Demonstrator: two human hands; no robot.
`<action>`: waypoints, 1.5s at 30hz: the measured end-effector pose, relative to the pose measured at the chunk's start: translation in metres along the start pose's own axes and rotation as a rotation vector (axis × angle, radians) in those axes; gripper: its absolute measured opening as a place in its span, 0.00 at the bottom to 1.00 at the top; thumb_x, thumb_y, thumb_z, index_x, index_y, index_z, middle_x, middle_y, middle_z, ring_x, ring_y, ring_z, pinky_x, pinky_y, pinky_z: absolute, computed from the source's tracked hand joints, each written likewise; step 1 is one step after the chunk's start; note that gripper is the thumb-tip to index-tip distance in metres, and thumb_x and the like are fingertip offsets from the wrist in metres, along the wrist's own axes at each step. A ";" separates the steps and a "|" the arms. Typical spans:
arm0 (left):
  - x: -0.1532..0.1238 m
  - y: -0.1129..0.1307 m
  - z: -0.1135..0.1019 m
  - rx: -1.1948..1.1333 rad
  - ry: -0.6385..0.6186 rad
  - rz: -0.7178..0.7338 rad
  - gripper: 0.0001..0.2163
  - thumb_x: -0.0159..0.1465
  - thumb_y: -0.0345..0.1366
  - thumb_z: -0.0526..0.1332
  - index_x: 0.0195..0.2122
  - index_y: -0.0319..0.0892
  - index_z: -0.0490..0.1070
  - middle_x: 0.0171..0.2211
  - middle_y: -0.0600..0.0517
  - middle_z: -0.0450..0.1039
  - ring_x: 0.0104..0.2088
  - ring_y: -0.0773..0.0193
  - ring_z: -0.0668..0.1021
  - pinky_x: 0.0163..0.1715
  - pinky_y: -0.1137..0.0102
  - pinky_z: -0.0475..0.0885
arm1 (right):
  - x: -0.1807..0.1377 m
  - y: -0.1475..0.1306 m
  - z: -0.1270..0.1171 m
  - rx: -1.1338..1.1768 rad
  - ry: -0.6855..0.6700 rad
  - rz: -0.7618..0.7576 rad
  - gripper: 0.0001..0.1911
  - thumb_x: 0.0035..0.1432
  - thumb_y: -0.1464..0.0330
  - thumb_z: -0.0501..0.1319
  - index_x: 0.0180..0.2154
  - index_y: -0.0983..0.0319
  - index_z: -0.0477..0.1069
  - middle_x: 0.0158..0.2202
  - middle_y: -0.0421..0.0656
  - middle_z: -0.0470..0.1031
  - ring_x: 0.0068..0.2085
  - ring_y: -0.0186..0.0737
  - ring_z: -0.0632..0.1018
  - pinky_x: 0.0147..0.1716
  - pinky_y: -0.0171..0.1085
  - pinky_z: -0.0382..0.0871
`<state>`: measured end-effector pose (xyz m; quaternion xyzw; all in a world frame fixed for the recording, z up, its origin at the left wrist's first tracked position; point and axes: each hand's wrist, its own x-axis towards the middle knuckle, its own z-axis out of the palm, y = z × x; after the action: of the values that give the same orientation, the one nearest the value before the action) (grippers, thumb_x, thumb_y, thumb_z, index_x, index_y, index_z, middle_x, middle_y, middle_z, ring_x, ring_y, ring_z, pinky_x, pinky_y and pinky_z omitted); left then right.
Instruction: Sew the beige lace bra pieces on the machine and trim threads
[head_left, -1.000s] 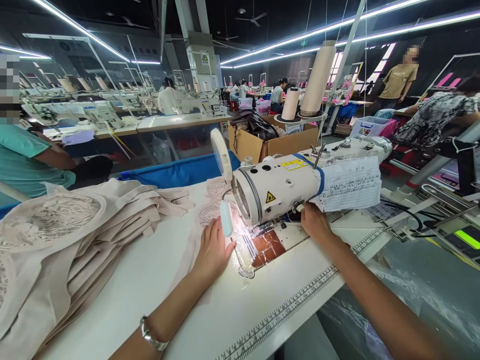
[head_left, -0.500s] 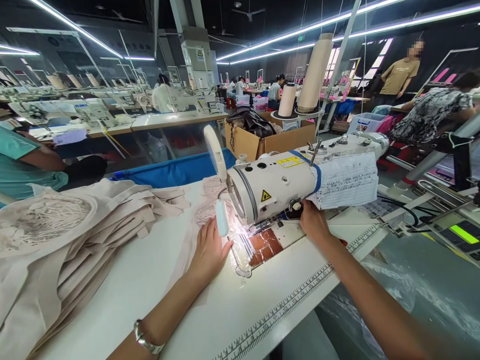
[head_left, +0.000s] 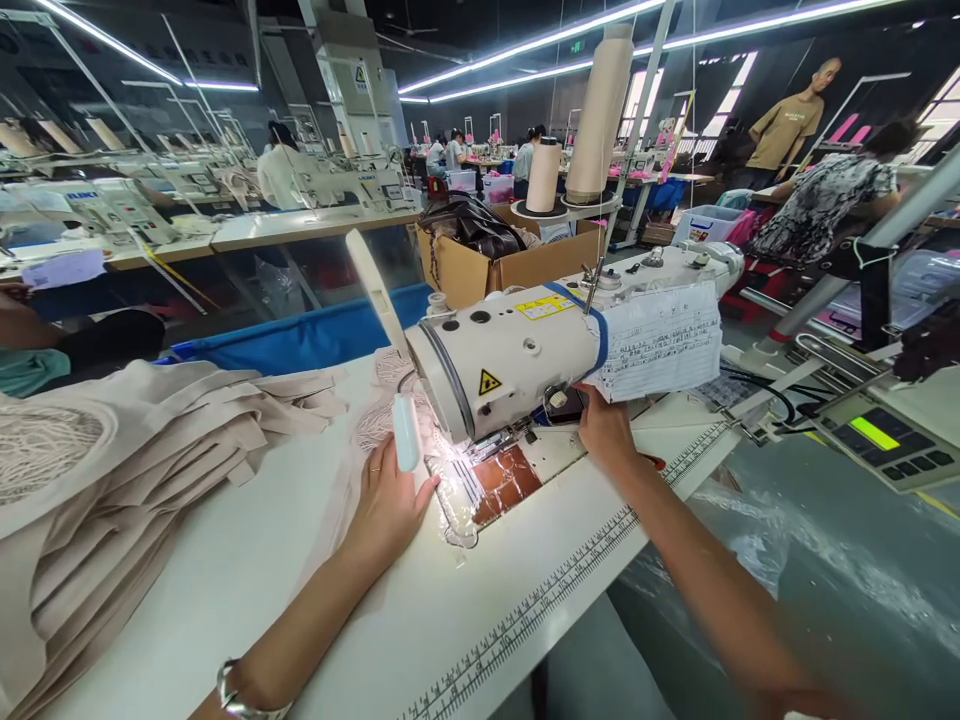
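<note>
My left hand (head_left: 386,500) lies flat with fingers stretched out on a pale lace piece (head_left: 375,425) just left of the needle area, under the white sewing machine (head_left: 517,360). My right hand (head_left: 604,430) reaches beneath the machine arm, its fingertips hidden against the underside near a small knob. A bright lamp lights the reddish needle plate (head_left: 506,480). A handwritten paper sheet (head_left: 660,340) is wrapped around the machine arm.
A stack of beige fabric pieces (head_left: 127,450) lies at the left of the white table (head_left: 225,570), which has a ruler strip (head_left: 547,600) along its front edge. Thread cones (head_left: 596,120), a cardboard box (head_left: 487,270), a control panel (head_left: 885,445) and other workers surround it.
The view has swung right and down, so everything sits further left in the picture. Both hands stay in the same places at the machine.
</note>
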<state>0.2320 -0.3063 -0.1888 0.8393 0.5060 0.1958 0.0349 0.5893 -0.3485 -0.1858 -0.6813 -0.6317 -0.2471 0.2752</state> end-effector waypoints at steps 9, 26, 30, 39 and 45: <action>-0.001 0.003 -0.002 -0.014 0.013 -0.011 0.24 0.68 0.43 0.53 0.61 0.34 0.64 0.65 0.29 0.61 0.65 0.34 0.64 0.58 0.41 0.65 | 0.001 -0.005 -0.001 0.076 -0.026 0.011 0.25 0.56 0.81 0.50 0.53 0.66 0.70 0.46 0.55 0.80 0.48 0.55 0.79 0.49 0.52 0.71; -0.001 0.006 -0.007 0.016 -0.028 -0.006 0.23 0.68 0.43 0.52 0.59 0.33 0.64 0.64 0.28 0.60 0.65 0.32 0.64 0.57 0.43 0.66 | -0.001 0.005 -0.028 0.236 -0.101 -0.098 0.18 0.53 0.82 0.50 0.24 0.57 0.71 0.35 0.40 0.84 0.44 0.42 0.83 0.52 0.44 0.69; -0.001 0.004 -0.007 0.012 -0.039 -0.009 0.23 0.69 0.43 0.53 0.60 0.34 0.63 0.64 0.29 0.60 0.65 0.33 0.63 0.57 0.44 0.66 | 0.000 0.004 -0.023 0.205 -0.117 -0.078 0.17 0.53 0.82 0.51 0.29 0.58 0.73 0.38 0.42 0.84 0.43 0.44 0.82 0.51 0.45 0.69; 0.000 0.007 -0.009 -0.006 -0.034 -0.004 0.24 0.68 0.43 0.52 0.61 0.33 0.63 0.62 0.29 0.62 0.63 0.34 0.64 0.56 0.44 0.66 | -0.003 0.000 -0.013 0.142 -0.124 -0.030 0.17 0.57 0.79 0.51 0.44 0.60 0.71 0.45 0.47 0.81 0.43 0.48 0.80 0.52 0.47 0.67; 0.000 0.002 -0.004 -0.046 -0.011 -0.004 0.25 0.66 0.43 0.55 0.62 0.37 0.63 0.60 0.33 0.65 0.62 0.38 0.67 0.58 0.44 0.64 | -0.001 -0.008 -0.015 0.144 -0.125 -0.078 0.17 0.60 0.77 0.50 0.49 0.62 0.68 0.51 0.53 0.78 0.46 0.50 0.79 0.53 0.47 0.65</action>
<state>0.2316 -0.3077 -0.1843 0.8383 0.5029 0.2028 0.0575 0.5818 -0.3591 -0.1751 -0.6487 -0.6899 -0.1684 0.2736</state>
